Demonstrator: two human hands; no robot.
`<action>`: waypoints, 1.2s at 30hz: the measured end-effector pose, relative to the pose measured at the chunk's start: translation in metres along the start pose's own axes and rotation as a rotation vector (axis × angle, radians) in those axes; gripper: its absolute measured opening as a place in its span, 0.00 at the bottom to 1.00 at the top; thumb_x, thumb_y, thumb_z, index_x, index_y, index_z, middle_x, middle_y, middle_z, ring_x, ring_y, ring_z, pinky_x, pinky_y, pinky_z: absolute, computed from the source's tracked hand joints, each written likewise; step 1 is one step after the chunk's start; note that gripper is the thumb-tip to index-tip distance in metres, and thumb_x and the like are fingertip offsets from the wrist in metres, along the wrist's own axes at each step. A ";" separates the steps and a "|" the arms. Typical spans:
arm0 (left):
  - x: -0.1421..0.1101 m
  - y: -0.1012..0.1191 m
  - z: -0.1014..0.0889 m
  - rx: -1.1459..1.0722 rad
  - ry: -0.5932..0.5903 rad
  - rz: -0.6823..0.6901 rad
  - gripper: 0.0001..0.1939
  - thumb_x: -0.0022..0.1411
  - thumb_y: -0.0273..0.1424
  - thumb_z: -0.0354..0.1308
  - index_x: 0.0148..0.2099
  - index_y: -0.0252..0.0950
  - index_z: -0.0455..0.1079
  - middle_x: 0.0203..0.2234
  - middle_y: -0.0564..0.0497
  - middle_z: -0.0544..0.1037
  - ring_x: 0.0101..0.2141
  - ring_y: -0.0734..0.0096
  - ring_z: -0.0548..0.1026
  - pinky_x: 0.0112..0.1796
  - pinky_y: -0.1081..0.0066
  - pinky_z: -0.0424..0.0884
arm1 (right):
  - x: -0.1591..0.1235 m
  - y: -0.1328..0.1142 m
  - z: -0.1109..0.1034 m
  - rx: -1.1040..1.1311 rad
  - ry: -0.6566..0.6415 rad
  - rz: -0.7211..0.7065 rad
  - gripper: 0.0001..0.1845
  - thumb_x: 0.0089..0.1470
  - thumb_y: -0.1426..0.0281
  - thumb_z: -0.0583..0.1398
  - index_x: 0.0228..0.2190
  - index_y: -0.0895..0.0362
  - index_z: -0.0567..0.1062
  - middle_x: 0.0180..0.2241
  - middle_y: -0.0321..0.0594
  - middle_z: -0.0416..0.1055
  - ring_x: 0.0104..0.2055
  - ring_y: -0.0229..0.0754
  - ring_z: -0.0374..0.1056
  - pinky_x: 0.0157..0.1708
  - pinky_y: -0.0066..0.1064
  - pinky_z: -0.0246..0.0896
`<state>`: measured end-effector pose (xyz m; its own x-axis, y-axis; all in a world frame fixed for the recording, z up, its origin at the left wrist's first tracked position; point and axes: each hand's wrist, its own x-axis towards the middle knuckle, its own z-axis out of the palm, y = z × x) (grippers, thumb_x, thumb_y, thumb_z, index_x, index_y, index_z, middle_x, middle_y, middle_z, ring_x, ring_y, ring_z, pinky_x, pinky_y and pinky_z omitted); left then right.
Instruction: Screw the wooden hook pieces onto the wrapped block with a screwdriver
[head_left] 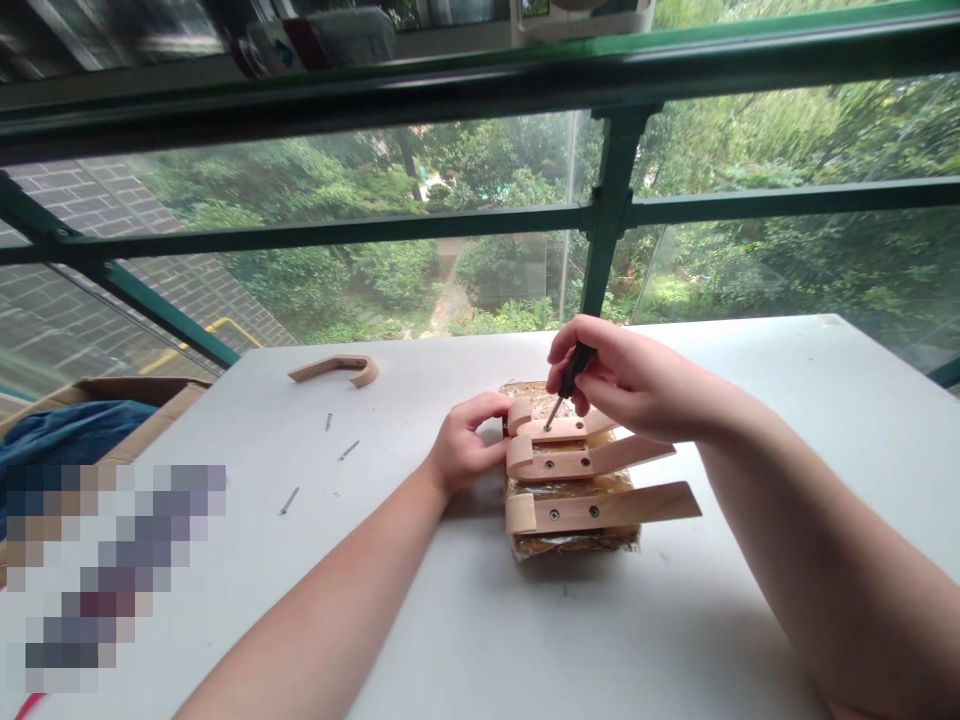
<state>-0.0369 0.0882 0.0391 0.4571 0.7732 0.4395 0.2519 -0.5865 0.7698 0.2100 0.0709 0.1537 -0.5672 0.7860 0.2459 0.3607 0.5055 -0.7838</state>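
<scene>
My right hand [615,375] grips a screwdriver [576,372] with a black handle, its tip on a screw in the farthest of three curved wooden hooks. That hook [559,428] lies across a block wrapped in clear film [574,545]. My left hand [474,437] is closed around the near-left side of the block, at the curled ends of the far hooks; its fingertips are partly hidden. The middle hook [568,464] and the nearest hook [645,503] each show two screws, and their flat ends jut out to the right.
A loose wooden hook [334,368] lies at the back left of the white table [420,640]. Several loose screws [289,500] are scattered left of my arm. Beyond the left edge stands a cardboard box [161,420] with blue cloth [67,440]. A green railing [480,222] runs behind.
</scene>
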 end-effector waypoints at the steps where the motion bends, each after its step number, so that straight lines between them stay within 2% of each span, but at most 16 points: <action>1: 0.000 0.000 0.000 0.000 0.001 -0.003 0.12 0.58 0.35 0.66 0.42 0.34 0.76 0.39 0.44 0.80 0.41 0.61 0.77 0.46 0.63 0.72 | -0.001 0.000 -0.002 -0.007 -0.005 0.014 0.14 0.56 0.79 0.54 0.43 0.52 0.66 0.40 0.38 0.76 0.35 0.40 0.73 0.34 0.33 0.68; 6: 0.000 -0.001 -0.001 0.004 -0.005 -0.012 0.12 0.58 0.35 0.66 0.42 0.34 0.76 0.39 0.44 0.80 0.41 0.61 0.77 0.47 0.63 0.73 | -0.002 0.000 -0.006 -0.044 -0.003 0.055 0.11 0.58 0.76 0.56 0.42 0.51 0.67 0.41 0.39 0.78 0.32 0.41 0.75 0.31 0.33 0.69; 11: 0.000 -0.001 0.000 0.004 -0.001 -0.014 0.12 0.58 0.35 0.66 0.42 0.34 0.76 0.40 0.44 0.80 0.42 0.60 0.77 0.47 0.63 0.72 | 0.000 -0.001 -0.007 -0.160 0.047 0.086 0.05 0.59 0.66 0.60 0.39 0.51 0.70 0.34 0.37 0.77 0.26 0.38 0.70 0.24 0.31 0.62; 16: -0.001 -0.003 0.000 -0.002 0.006 -0.014 0.13 0.58 0.36 0.66 0.43 0.35 0.77 0.40 0.44 0.80 0.42 0.61 0.77 0.47 0.63 0.72 | 0.002 -0.001 -0.006 -0.268 0.116 0.060 0.08 0.54 0.64 0.64 0.33 0.53 0.72 0.27 0.34 0.72 0.26 0.37 0.65 0.25 0.29 0.56; 22: -0.001 -0.005 0.000 -0.016 0.005 -0.024 0.14 0.58 0.38 0.66 0.43 0.34 0.76 0.40 0.43 0.80 0.41 0.60 0.76 0.47 0.62 0.72 | 0.005 0.002 0.003 -0.234 0.219 0.092 0.20 0.51 0.59 0.66 0.25 0.53 0.61 0.19 0.29 0.62 0.22 0.34 0.55 0.20 0.28 0.48; 25: -0.001 -0.003 0.000 -0.017 0.006 -0.027 0.13 0.58 0.36 0.66 0.44 0.35 0.76 0.39 0.44 0.80 0.41 0.60 0.77 0.47 0.62 0.72 | 0.007 0.003 0.004 -0.231 0.228 0.119 0.22 0.51 0.59 0.66 0.24 0.53 0.59 0.19 0.29 0.61 0.22 0.33 0.53 0.20 0.28 0.47; 30: -0.002 -0.004 0.001 -0.025 0.014 -0.015 0.13 0.58 0.35 0.66 0.44 0.35 0.77 0.40 0.44 0.80 0.42 0.60 0.77 0.47 0.62 0.72 | 0.008 0.006 0.003 -0.213 0.232 0.142 0.20 0.52 0.58 0.66 0.24 0.53 0.60 0.19 0.29 0.62 0.21 0.34 0.55 0.19 0.28 0.48; 34: -0.002 -0.004 0.000 -0.030 0.014 -0.012 0.13 0.59 0.35 0.65 0.45 0.35 0.77 0.40 0.44 0.80 0.42 0.60 0.77 0.47 0.63 0.72 | 0.009 0.006 0.008 -0.192 0.216 0.095 0.07 0.56 0.64 0.62 0.33 0.52 0.68 0.22 0.29 0.67 0.23 0.35 0.60 0.23 0.29 0.54; 36: -0.001 -0.004 0.000 -0.038 0.010 -0.015 0.13 0.59 0.35 0.65 0.45 0.35 0.77 0.40 0.44 0.80 0.42 0.61 0.77 0.48 0.62 0.72 | 0.009 0.006 0.010 -0.210 0.222 0.050 0.07 0.56 0.67 0.61 0.38 0.51 0.70 0.26 0.31 0.71 0.25 0.35 0.63 0.26 0.29 0.58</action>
<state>-0.0382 0.0891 0.0355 0.4450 0.7842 0.4324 0.2258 -0.5655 0.7932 0.1998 0.0769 0.1453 -0.3776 0.8584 0.3471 0.5423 0.5089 -0.6685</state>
